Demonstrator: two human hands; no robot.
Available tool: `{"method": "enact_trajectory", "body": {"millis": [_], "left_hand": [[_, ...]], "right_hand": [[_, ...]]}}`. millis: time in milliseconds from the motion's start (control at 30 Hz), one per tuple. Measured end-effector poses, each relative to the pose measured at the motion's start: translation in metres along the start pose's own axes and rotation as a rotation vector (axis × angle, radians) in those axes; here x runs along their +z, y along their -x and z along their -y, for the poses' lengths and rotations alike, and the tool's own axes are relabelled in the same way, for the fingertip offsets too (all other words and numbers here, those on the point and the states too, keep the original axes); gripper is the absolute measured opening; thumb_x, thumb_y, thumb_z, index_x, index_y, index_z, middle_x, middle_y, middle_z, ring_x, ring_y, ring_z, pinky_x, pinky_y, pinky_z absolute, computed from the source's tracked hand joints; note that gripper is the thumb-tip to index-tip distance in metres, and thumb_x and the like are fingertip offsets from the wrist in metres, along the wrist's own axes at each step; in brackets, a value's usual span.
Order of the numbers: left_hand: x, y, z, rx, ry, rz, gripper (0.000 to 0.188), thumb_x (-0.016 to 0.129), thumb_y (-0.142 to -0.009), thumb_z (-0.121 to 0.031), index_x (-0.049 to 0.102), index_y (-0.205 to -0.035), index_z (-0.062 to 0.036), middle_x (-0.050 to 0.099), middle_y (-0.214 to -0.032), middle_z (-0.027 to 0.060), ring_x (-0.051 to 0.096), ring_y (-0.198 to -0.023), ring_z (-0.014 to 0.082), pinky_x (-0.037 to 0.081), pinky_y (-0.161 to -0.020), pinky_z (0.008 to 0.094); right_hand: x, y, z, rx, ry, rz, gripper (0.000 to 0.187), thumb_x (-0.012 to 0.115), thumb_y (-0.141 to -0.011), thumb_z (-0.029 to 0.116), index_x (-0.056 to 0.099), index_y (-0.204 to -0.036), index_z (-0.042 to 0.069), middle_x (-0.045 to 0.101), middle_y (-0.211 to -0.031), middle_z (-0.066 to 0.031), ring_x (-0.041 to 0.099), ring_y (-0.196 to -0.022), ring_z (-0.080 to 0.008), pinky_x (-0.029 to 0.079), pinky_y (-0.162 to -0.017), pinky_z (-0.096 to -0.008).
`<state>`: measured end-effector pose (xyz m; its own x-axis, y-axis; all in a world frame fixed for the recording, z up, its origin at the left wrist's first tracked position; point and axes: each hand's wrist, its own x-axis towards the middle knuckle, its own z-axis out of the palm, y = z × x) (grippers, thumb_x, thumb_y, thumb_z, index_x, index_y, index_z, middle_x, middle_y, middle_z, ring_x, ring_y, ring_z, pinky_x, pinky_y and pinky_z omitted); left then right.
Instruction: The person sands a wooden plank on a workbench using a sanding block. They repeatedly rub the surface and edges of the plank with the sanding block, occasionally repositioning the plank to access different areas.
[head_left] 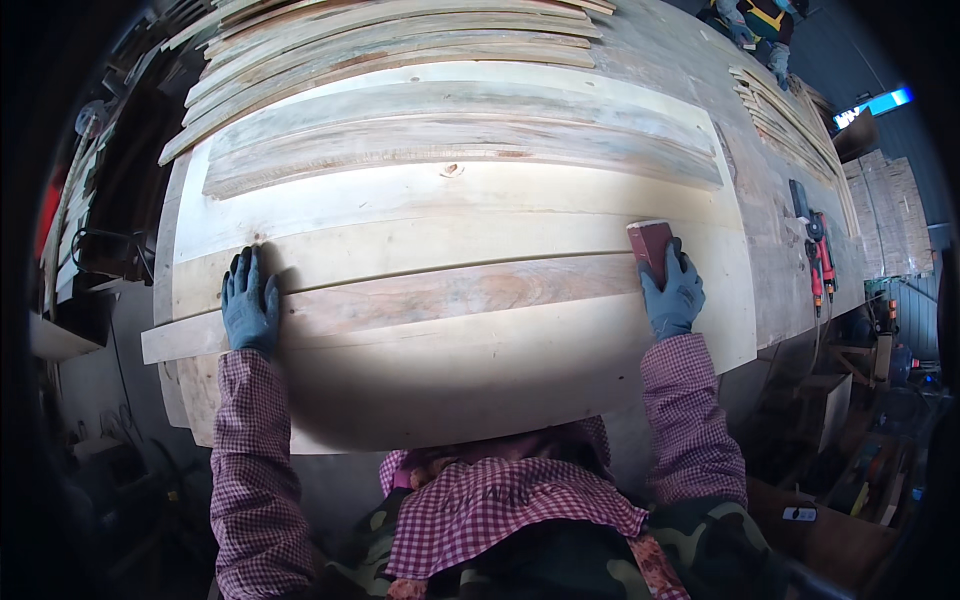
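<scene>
A long wooden plank (450, 294) with reddish-brown grain lies crosswise on a pale wooden panel (460, 370) in front of me. Gloved in blue-grey, my left hand (250, 305) rests flat across the plank near its left end, fingers stretched out. That end sticks out past the hand to the left. At the plank's right end, my right hand (672, 295), gloved alike, grips a dark red sanding block (652, 247). The block stands tilted there, its lower part partly covered by the fingers.
Beyond the plank lie two more boards (460, 140) side by side. Several strips (400, 45) are stacked at the far side. Red-handled power tools (822, 260) lie on the worktable (790, 310) at right, near a bundle of strips (790, 130). Another person (765, 25) is at far right.
</scene>
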<state>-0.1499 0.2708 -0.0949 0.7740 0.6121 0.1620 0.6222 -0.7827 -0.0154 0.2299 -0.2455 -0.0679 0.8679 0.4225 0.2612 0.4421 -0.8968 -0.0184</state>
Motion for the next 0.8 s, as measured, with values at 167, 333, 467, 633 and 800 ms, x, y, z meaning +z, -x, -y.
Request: {"method": "enact_trajectory", "body": {"millis": [167,333,467,633,800], "left_hand": [[-0.005,-0.002,0.004,0.018,0.035,-0.012,0.058,0.048,-0.102,-0.035,0.037,-0.154,-0.0115,0.039,-0.158,0.0119,0.034,-0.146,0.0326,0.024,-0.121,0.0464],[0.0,-0.003,0.008,0.051,0.08,-0.015,0.057,0.049,-0.102,-0.034,0.038,-0.154,-0.0119,0.041,-0.156,0.0133,0.037,-0.144,0.0339,0.026,-0.12,0.0465],[-0.006,0.003,0.012,0.063,0.083,-0.057,0.056,0.049,-0.102,-0.033,0.039,-0.153,-0.0121,0.044,-0.154,0.0132,0.039,-0.142,0.0336,0.026,-0.12,0.0467],[-0.005,0.001,-0.005,0.057,0.07,-0.06,0.054,0.049,-0.102,-0.03,0.04,-0.153,-0.0123,0.046,-0.152,0.0148,0.039,-0.142,0.033,0.027,-0.119,0.0463],[-0.006,-0.002,0.003,0.074,0.048,-0.054,0.054,0.05,-0.102,-0.029,0.041,-0.152,-0.013,0.047,-0.15,0.0156,0.04,-0.141,0.0331,0.027,-0.119,0.046]], "right_hand": [[-0.037,0.047,0.217,-0.433,-0.261,0.011,0.081,0.072,-0.079,0.05,0.044,-0.148,0.018,0.047,-0.141,-0.018,0.048,-0.12,-0.0348,0.039,-0.098,-0.0514],[-0.046,0.056,0.248,-0.641,-0.363,0.168,0.085,0.074,-0.076,0.055,0.045,-0.148,0.021,0.047,-0.143,-0.0171,0.049,-0.122,-0.0347,0.04,-0.099,-0.0533],[-0.018,0.032,0.094,-0.136,-0.229,-0.021,0.083,0.075,-0.079,0.053,0.043,-0.15,0.023,0.054,-0.132,-0.0174,0.057,-0.111,-0.0354,0.048,-0.088,-0.0505],[-0.004,0.031,0.024,0.216,0.052,-0.071,0.076,0.072,-0.083,0.054,0.047,-0.147,0.022,0.056,-0.131,-0.0194,0.059,-0.108,-0.0388,0.049,-0.085,-0.0532],[-0.039,0.066,0.207,-0.311,-0.251,-0.047,0.082,0.072,-0.079,0.053,0.043,-0.148,0.02,0.047,-0.138,-0.0171,0.05,-0.113,-0.0332,0.042,-0.092,-0.0509]]}}
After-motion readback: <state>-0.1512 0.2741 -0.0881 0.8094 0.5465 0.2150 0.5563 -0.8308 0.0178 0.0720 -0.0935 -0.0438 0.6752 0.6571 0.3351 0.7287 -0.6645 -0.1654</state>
